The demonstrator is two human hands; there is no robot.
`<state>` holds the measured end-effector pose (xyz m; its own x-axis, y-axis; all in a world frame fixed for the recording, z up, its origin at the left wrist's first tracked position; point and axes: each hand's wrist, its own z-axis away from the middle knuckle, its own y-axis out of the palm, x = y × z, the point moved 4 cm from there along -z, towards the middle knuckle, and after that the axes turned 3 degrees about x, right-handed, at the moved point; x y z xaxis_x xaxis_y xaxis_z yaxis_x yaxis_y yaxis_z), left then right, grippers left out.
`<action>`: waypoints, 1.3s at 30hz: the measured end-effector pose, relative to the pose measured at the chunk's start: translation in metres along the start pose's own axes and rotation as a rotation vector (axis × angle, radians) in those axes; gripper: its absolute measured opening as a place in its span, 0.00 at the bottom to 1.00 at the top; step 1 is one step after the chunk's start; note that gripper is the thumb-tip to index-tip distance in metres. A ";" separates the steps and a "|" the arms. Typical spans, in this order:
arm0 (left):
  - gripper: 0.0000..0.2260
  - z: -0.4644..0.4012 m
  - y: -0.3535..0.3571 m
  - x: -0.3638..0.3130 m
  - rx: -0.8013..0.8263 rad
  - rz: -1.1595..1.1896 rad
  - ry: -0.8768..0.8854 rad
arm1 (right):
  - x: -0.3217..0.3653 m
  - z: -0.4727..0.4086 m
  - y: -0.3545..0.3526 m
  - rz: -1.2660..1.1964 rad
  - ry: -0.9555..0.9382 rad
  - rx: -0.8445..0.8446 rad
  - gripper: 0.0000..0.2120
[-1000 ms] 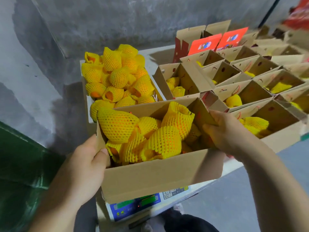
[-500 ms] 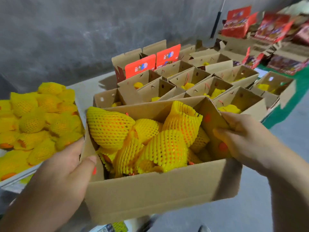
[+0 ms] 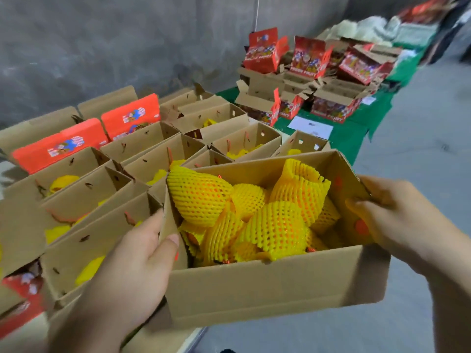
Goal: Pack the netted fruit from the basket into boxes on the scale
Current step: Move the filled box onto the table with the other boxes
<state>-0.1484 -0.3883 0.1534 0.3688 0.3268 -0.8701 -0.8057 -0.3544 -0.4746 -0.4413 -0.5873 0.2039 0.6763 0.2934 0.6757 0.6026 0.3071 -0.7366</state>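
Both hands, left hand [image 3: 132,263] and right hand [image 3: 397,225], grip the full brown cardboard box [image 3: 275,284] of yellow foam-netted fruit [image 3: 254,212]; keep it level, I'd say, setting it beside the open cartons [image 3: 102,225].

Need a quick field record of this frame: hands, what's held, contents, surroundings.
left hand: grips the left end wall of the box, thumb over the rim
right hand: grips the right end wall, fingers curled inside
box: open cardboard, held between both hands
fruit: yellow netted pieces, heaped to about rim height
open boxes: rows to the left, some with a few yellow pieces
red cartons: piled behind on green cloth
scale: not in view
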 end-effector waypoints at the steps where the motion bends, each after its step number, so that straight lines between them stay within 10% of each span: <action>1: 0.30 -0.020 0.013 -0.009 0.011 -0.016 0.014 | -0.009 -0.015 -0.010 0.011 0.017 -0.017 0.08; 28: 0.11 -0.602 0.154 -0.204 -0.320 -0.216 0.177 | -0.126 -0.592 -0.154 -0.259 -0.011 -0.050 0.20; 39: 0.12 -0.822 0.312 -0.146 -0.172 -0.452 -0.109 | -0.322 -0.683 -0.030 -0.671 0.585 0.127 0.25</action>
<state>-0.0728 -1.2673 0.0233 0.6061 0.5673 -0.5575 -0.4847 -0.2923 -0.8244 -0.3879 -1.3094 -0.0133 0.3272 -0.4811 0.8133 0.9207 0.3559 -0.1599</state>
